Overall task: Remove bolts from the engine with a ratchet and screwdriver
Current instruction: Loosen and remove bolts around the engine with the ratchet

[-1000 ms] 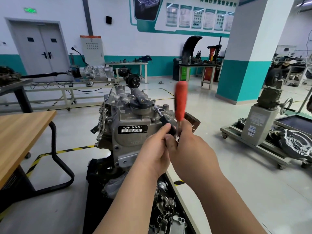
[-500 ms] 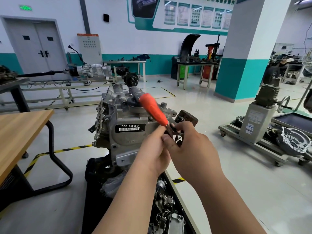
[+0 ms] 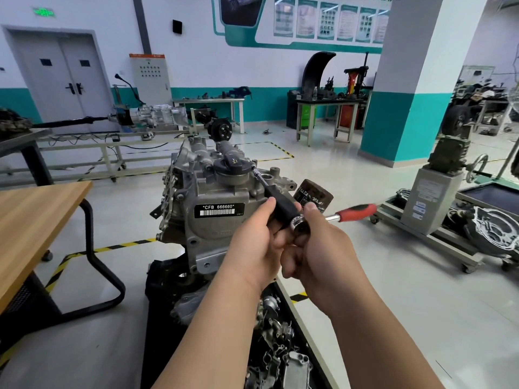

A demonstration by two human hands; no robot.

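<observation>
at engine (image 3: 213, 192) | screwdriver (image 3: 278, 203) aims up-left, left grip (image 3: 252, 248) round it | ratchet (image 3: 351, 214) handle points right, right grip (image 3: 323, 254) holds it

The engine (image 3: 213, 192) sits on a black cart (image 3: 157, 318) strewn with metal parts (image 3: 280, 338).

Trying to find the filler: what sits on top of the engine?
A black filler cap tops the engine; beside it the screwdriver tip sits, covering whatever it engages.

Bright even indoor light, glossy floor glare, wide-angle edge bending.
</observation>
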